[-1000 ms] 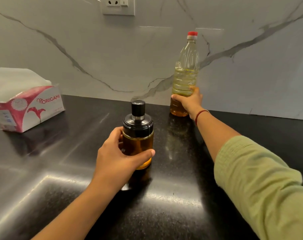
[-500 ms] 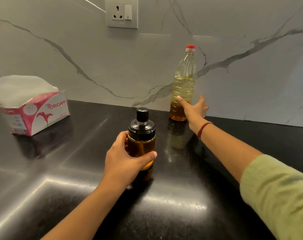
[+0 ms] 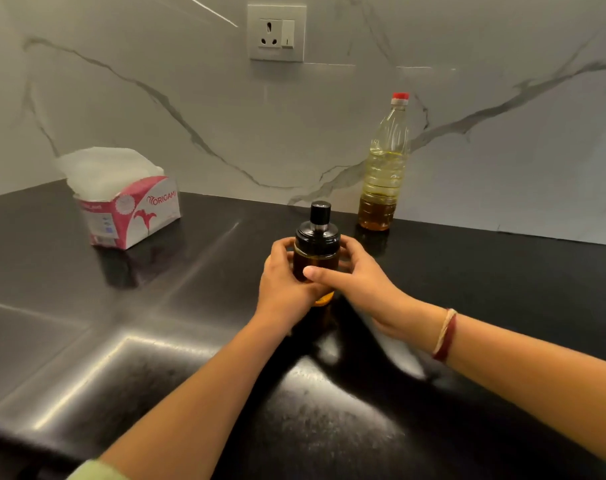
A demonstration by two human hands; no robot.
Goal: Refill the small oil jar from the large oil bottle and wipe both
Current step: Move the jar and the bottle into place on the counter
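Observation:
The small oil jar point(image 3: 316, 249), amber glass with a black lid and knob, stands on the black counter point(image 3: 190, 306) in the middle of the view. My left hand point(image 3: 284, 282) grips its body from the left. From the right, my right hand point(image 3: 357, 282) wraps around the jar too, with its thumb across the front. The large oil bottle point(image 3: 384, 168), clear plastic with a red cap and about half full of yellow oil, stands upright and untouched against the marble wall behind and to the right.
A pink and white box of tissues point(image 3: 128, 202) sits at the back left of the counter. A wall socket with a switch point(image 3: 276, 32) is on the marble backsplash above. The counter's front edge runs along the lower left.
My right hand let go of the large oil bottle, drew back and closed around the small jar. My left hand kept its grip on the jar.

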